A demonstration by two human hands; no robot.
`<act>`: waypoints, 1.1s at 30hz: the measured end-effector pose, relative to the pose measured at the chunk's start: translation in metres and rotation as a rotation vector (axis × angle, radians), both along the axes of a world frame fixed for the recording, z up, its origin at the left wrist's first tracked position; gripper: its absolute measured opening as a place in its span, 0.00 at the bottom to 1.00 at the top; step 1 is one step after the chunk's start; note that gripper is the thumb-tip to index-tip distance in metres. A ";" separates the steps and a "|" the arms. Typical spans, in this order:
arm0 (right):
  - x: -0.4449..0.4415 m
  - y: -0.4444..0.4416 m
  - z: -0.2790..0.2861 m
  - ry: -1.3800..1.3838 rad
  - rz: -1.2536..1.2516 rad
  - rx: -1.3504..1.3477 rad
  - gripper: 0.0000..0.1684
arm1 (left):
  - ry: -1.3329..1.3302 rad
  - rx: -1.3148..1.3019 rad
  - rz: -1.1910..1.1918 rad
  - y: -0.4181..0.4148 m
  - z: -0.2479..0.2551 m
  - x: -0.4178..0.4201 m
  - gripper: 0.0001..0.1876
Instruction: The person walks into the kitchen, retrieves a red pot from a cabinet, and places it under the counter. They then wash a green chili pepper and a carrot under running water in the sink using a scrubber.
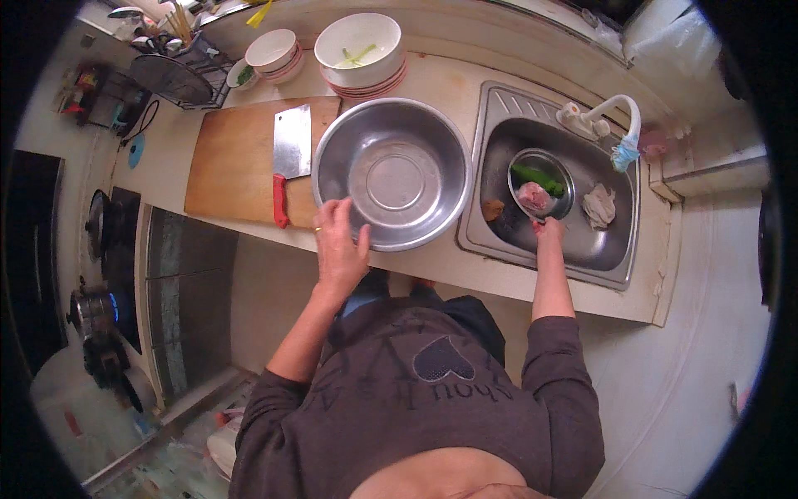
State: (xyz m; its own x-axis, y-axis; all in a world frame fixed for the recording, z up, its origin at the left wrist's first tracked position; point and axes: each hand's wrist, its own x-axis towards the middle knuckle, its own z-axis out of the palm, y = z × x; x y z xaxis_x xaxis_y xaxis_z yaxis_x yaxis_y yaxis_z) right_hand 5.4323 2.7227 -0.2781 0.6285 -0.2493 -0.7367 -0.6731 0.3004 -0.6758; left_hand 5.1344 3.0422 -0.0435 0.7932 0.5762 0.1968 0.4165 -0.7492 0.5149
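A wide stainless steel basin (405,232) stands on the counter, partly over the wooden cutting board (230,162). My left hand (341,246) is at its near left rim with fingers apart; whether they touch the rim I cannot tell. In the sink (592,256), my right hand (548,232) grips the near rim of a small metal bowl (564,171). Inside that bowl lie a piece of raw meat (534,196) and green vegetables (530,174). On the board rests a cleaver (292,143) with a red handle, left of the basin.
A crumpled pale cloth (600,206) and a brown lump (492,209) lie in the sink. Above its back edge curves a white faucet (623,106). Stacked bowls (358,47), smaller bowls (272,51) and a wire rack (218,78) line the counter's back.
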 end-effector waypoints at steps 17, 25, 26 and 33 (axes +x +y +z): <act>-0.009 -0.012 0.008 0.084 0.102 0.087 0.18 | -0.265 -1.072 0.355 0.035 -0.040 -0.004 0.16; -0.032 0.007 0.075 -0.332 0.099 -0.138 0.08 | -0.119 -0.969 0.326 0.095 -0.064 0.010 0.17; -0.039 0.017 0.087 -0.359 0.071 -0.142 0.09 | -0.128 -0.788 0.312 0.125 -0.087 0.011 0.18; -0.075 0.039 0.111 -0.260 0.177 -0.153 0.21 | -0.460 -0.964 0.468 0.291 -0.065 0.108 0.28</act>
